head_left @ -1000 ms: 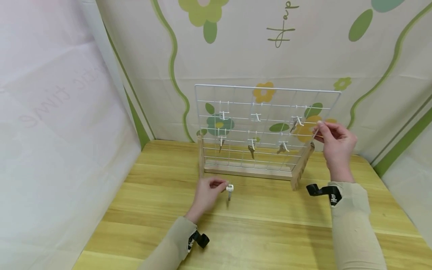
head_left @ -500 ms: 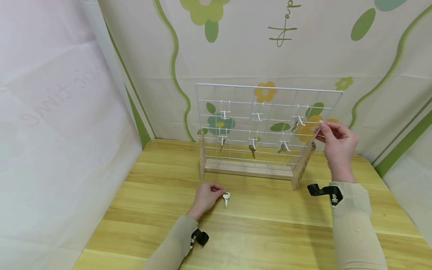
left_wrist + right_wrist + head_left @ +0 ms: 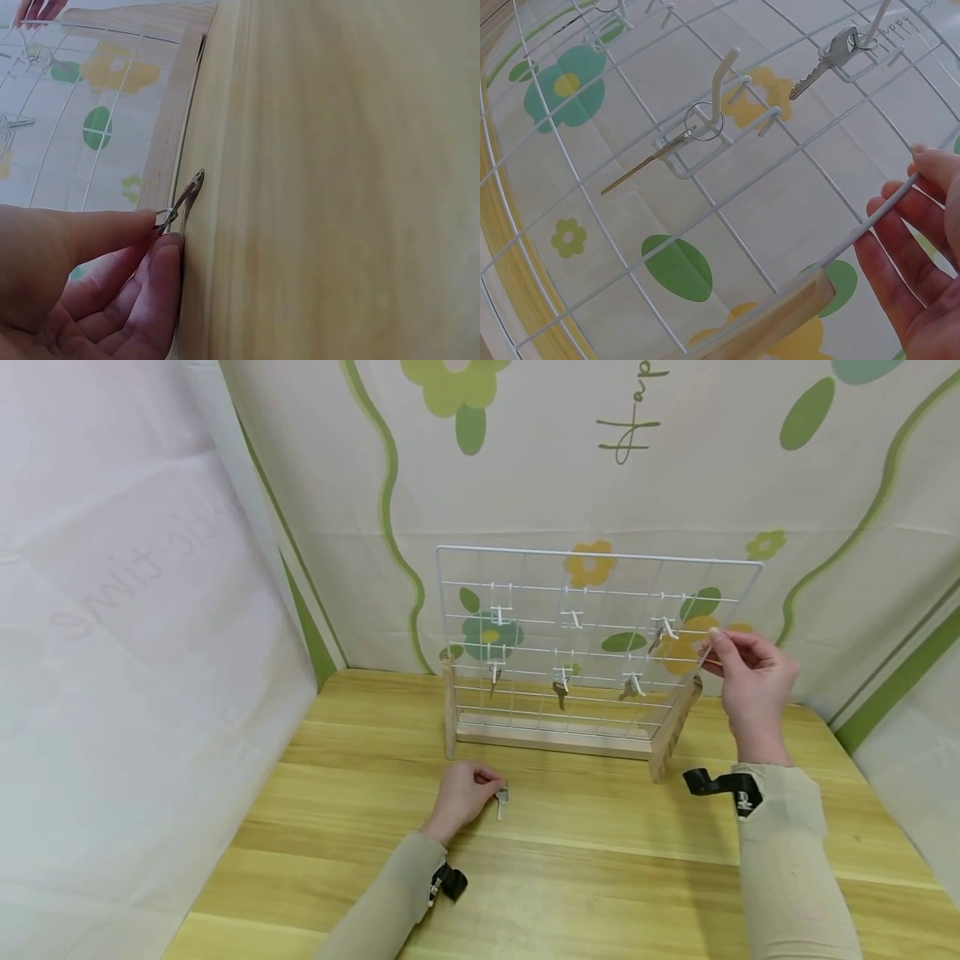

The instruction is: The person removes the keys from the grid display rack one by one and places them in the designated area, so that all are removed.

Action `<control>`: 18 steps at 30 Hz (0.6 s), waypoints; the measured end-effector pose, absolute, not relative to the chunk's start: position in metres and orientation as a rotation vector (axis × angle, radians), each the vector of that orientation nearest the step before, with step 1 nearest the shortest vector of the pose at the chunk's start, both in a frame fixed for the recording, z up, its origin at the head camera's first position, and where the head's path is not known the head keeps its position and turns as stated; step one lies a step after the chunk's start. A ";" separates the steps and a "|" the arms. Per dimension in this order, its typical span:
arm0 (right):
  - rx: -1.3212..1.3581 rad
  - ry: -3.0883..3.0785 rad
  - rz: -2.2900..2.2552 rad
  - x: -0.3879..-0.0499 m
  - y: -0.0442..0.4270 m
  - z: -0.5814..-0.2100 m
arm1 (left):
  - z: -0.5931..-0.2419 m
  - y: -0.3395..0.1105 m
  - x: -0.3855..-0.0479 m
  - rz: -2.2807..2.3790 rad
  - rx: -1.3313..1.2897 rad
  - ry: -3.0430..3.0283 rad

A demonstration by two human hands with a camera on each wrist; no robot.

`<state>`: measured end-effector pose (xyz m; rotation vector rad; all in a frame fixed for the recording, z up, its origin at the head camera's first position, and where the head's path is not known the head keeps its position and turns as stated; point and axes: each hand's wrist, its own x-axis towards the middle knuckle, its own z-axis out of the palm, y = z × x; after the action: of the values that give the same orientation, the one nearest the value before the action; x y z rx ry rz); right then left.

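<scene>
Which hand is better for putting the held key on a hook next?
Probably the left hand: it pinches the key, and the upper left hook looks bare. The right hand is busy holding the side of the rack.

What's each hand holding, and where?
Left hand: a silvery metal key, pinched by its thin ring. Right hand: the white wire grid, by its right edge.

"Hap" [image 3: 632,423] runs sideways on the far cloth [image 3: 555,497]; "tic time" [image 3: 141,570] shows faintly on the left cloth [image 3: 112,735].
</scene>
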<state>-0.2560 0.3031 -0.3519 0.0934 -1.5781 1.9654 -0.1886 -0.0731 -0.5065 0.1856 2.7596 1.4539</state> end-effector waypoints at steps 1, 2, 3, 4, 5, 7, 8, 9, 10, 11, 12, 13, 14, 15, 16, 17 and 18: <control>0.094 -1.574 1.965 -0.256 0.303 -0.352 | -0.506 -0.073 -0.189 1.457 0.187 2.759; 0.095 -1.570 1.965 -0.256 0.303 -0.352 | -0.506 -0.073 -0.189 1.460 0.187 2.756; 0.095 -1.566 1.967 -0.256 0.303 -0.352 | -0.505 -0.073 -0.189 1.462 0.188 2.756; 0.095 -1.562 1.968 -0.257 0.303 -0.352 | -0.505 -0.073 -0.189 1.463 0.189 2.756; 0.096 -1.561 1.966 -0.257 0.304 -0.352 | -0.505 -0.073 -0.189 1.459 0.183 2.756; 0.099 -1.560 1.964 -0.257 0.304 -0.353 | -0.504 -0.073 -0.190 1.453 0.179 2.760; 0.099 -1.560 1.965 -0.258 0.304 -0.353 | -0.504 -0.073 -0.190 1.453 0.176 2.761; 0.099 -1.562 1.964 -0.258 0.304 -0.353 | -0.504 -0.073 -0.190 1.455 0.174 2.761; 0.098 -1.565 1.962 -0.258 0.304 -0.353 | -0.504 -0.073 -0.190 1.460 0.172 2.760; 0.097 -1.568 1.961 -0.258 0.304 -0.353 | -0.504 -0.074 -0.190 1.465 0.170 2.756; 0.095 -1.571 1.960 -0.258 0.304 -0.353 | -0.504 -0.074 -0.189 1.472 0.167 2.749; 0.094 -1.573 1.959 -0.257 0.304 -0.353 | -0.503 -0.074 -0.189 1.481 0.162 2.741; 0.093 -1.573 1.962 -0.257 0.303 -0.353 | -0.501 -0.075 -0.188 1.494 0.162 2.729; 0.090 -1.574 1.960 -0.257 0.303 -0.352 | -0.500 -0.075 -0.188 1.512 0.164 2.716; 0.090 -1.575 1.959 -0.257 0.303 -0.352 | -0.497 -0.076 -0.187 1.531 0.169 2.704; 0.090 -1.572 1.960 -0.257 0.303 -0.352 | -0.494 -0.077 -0.187 1.552 0.173 2.689; 0.088 -1.572 1.961 -0.257 0.303 -0.352 | -0.490 -0.077 -0.186 1.580 0.177 2.673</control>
<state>-0.2574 0.3029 -0.3525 0.0878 -1.5718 1.9610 -0.1863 -0.0772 -0.4897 0.1770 2.6729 1.5795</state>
